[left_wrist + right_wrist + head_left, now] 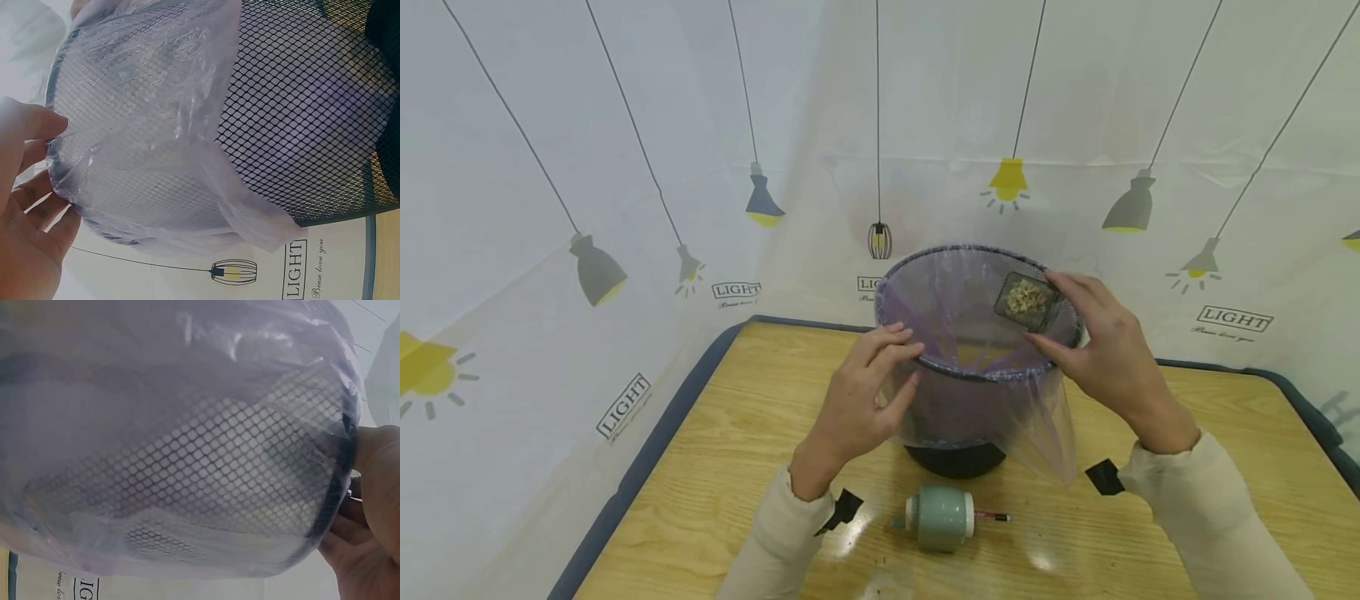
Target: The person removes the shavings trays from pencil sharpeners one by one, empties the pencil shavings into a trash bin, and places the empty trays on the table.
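Right hand (1108, 346) pinches a shavings container (1026, 300) by the bin's (962, 374) right edge; left hand (861, 402), fingers relaxed, touches the bin's front-left edge.

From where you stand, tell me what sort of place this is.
Probably a staged tabletop work area: a wooden table, a lamp-print backdrop behind it, and a lined mesh bin on top.

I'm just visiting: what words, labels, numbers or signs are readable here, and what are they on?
"LIGHT", boxed, printed several times on the white sheet.
"Beese love you", in script beside the box in the left wrist view, same sheet.
Other script lines: too small or blurred to read surely.
Sharpener, pencil, bin, small box: no readable text.
No readable numbers.
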`<state>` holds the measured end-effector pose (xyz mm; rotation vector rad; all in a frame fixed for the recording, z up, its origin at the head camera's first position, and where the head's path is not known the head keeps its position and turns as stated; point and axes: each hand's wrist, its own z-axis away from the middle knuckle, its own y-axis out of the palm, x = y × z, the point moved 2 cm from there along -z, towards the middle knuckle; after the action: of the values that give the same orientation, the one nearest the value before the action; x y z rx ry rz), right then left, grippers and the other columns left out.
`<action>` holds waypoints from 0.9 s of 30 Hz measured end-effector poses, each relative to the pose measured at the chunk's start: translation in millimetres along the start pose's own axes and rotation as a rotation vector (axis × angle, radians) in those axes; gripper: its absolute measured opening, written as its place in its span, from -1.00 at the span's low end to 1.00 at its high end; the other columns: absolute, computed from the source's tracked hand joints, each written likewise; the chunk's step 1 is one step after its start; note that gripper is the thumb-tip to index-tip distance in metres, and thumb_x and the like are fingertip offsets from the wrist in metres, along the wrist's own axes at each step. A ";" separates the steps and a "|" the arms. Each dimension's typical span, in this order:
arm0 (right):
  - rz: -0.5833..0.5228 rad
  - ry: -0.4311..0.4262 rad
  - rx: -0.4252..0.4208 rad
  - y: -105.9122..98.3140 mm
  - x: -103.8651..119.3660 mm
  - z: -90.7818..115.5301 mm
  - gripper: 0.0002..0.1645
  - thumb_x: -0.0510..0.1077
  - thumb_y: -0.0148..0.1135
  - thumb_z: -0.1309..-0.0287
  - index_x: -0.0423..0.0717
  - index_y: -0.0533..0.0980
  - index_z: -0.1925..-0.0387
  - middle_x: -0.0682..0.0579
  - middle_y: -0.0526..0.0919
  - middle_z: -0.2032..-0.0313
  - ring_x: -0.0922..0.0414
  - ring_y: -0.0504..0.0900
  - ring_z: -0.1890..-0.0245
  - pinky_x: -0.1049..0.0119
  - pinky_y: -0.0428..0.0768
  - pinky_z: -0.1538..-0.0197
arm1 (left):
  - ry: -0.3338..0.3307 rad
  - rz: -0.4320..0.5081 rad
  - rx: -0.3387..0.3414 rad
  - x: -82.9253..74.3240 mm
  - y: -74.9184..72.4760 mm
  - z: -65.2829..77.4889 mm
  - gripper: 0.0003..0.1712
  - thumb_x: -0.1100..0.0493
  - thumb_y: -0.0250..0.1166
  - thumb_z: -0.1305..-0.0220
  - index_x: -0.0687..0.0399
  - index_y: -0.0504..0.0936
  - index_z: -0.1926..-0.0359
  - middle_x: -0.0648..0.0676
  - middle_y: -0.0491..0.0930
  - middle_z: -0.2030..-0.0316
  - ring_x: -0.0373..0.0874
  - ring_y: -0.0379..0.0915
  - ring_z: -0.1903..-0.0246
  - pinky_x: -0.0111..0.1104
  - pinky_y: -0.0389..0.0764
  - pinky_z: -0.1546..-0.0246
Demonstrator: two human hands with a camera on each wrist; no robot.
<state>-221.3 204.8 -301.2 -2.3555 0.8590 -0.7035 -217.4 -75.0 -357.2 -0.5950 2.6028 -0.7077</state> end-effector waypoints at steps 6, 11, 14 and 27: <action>0.027 -0.037 0.001 -1.1 3.1 -0.6 -0.05 -0.45 0.53 0.15 -0.31 0.35 -0.35 -0.26 0.48 -0.18 -0.17 0.55 -0.11 0.20 0.52 0.17 | -0.003 0.002 0.001 -0.7 -0.6 -0.3 -0.66 0.27 0.34 -0.22 0.21 0.62 -0.03 0.21 0.53 -0.12 0.07 0.38 -0.27 -0.20 0.38 -0.35; 0.063 -0.071 0.010 -1.4 4.0 -1.9 -0.05 -0.46 0.53 0.16 -0.35 0.34 -0.33 -0.28 0.46 -0.19 -0.15 0.56 -0.07 0.30 0.46 0.31 | -0.002 0.002 0.000 -0.7 -1.2 -0.8 -0.66 0.28 0.34 -0.21 0.21 0.62 -0.03 0.22 0.53 -0.12 0.07 0.39 -0.26 -0.20 0.38 -0.35; 0.081 -0.082 0.019 -1.5 4.8 -2.7 -0.05 -0.46 0.53 0.16 -0.35 0.33 -0.34 -0.28 0.45 -0.20 -0.16 0.55 -0.09 0.22 0.50 0.30 | -0.003 0.001 0.001 -0.6 -1.7 -1.0 -0.66 0.28 0.34 -0.21 0.21 0.63 -0.03 0.22 0.53 -0.12 0.07 0.39 -0.26 -0.20 0.38 -0.35; 0.127 -0.138 0.043 -3.5 11.9 -3.4 -0.05 -0.48 0.50 0.13 -0.39 0.31 -0.35 -0.31 0.39 -0.26 -0.21 0.45 -0.21 -0.05 0.53 -0.07 | -0.016 0.003 0.009 -0.7 -1.3 -0.6 -0.66 0.26 0.34 -0.23 0.21 0.63 -0.03 0.21 0.54 -0.12 0.06 0.38 -0.27 -0.21 0.36 -0.36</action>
<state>-214.1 197.9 -293.1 -2.2586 0.9143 -0.4963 -216.7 -75.5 -355.8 -0.5908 2.5841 -0.7110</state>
